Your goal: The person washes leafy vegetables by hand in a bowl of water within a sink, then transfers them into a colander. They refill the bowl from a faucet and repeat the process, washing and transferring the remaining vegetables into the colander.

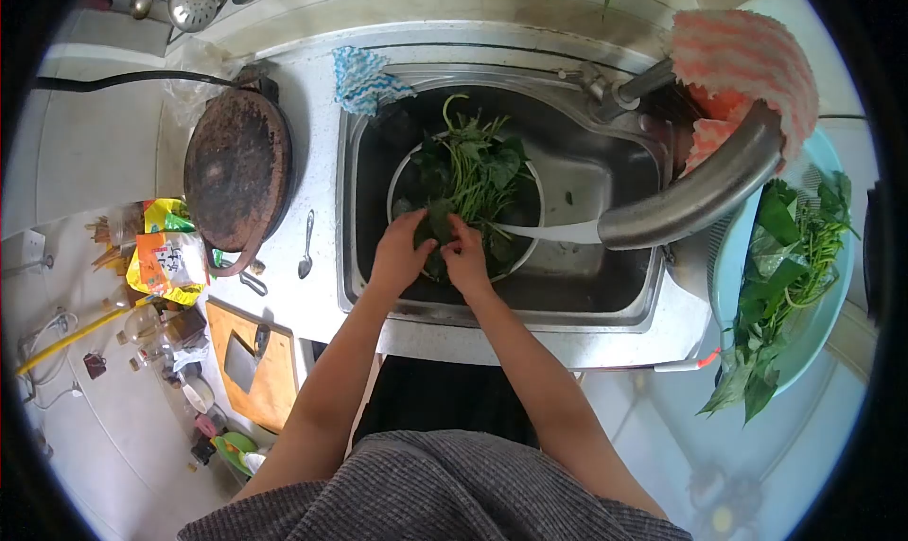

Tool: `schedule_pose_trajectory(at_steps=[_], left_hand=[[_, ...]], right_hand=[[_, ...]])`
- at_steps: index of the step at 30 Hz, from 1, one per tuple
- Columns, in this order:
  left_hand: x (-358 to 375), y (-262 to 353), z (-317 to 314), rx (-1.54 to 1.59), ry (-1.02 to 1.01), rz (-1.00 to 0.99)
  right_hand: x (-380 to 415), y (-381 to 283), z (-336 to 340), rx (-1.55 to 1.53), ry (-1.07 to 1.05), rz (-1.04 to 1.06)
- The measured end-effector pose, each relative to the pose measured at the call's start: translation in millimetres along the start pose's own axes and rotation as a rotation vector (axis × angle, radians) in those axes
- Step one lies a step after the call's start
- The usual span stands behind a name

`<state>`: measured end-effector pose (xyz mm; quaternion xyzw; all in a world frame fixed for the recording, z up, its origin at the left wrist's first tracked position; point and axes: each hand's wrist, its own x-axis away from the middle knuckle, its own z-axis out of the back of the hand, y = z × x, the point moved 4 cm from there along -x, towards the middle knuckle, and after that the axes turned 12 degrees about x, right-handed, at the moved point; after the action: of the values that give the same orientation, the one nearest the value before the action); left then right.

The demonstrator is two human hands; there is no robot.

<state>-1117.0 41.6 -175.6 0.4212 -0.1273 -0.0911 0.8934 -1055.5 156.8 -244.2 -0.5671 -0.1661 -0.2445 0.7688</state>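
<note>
In the sink, leafy greens with long thin stems fill a round bowl, whose pale rim shows at the side. My left hand is at the near edge of the bowl, its fingers closed on a dark green leaf. Close beside it, my right hand pinches the same leaf from the other side. Water streams from the metal faucet into the bowl, just past my right fingertips. Parts of the leaf are covered by my fingers.
The steel sink surrounds the bowl. A light blue basket with more greens stands right. Striped cloths hang by the faucet. Left are a rusty round pan, a spoon, and a cutting board with a cleaver.
</note>
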Motion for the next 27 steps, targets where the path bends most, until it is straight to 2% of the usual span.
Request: schedule_pose_trajectory(at_steps=[1,4,7,8,10,11,13,14,17,19,23,27], left_hand=[[0,3,-3,-0.030,0.085,-0.130],[-7,-22,-23,-0.151,-0.011,0.067],[-11,-45,-31,-0.009,-0.191,0.325],[-8,-40,-27,-0.021,-0.162,0.312],[-7,-27,-13,-0.048,-0.098,0.275],[-8,-18,-3,-0.070,-0.050,0.190],[-2,3,16,-0.112,0.046,0.026],[1,13,24,-0.111,0.074,0.019],[4,52,49,-0.081,0.146,-0.003],[3,83,68,-0.027,0.182,-0.007],[4,127,96,0.067,0.156,0.024],[-1,131,96,0.243,0.103,0.062]], right_hand=[[-5,6,-6,0.053,-0.007,0.023],[-19,28,-18,0.113,-0.033,0.100],[-27,34,-15,0.263,-0.023,0.110],[-24,30,-12,0.335,-0.014,0.100],[-20,25,-1,0.293,0.039,-0.049],[-19,21,5,0.271,0.070,-0.121],[-17,25,6,0.347,0.155,-0.063],[-15,26,6,0.386,0.194,-0.036],[-10,17,12,0.418,0.059,-0.002],[3,-3,22,0.380,0.096,0.002],[40,-45,37,0.220,0.100,0.050],[74,-80,42,0.295,0.184,0.289]])
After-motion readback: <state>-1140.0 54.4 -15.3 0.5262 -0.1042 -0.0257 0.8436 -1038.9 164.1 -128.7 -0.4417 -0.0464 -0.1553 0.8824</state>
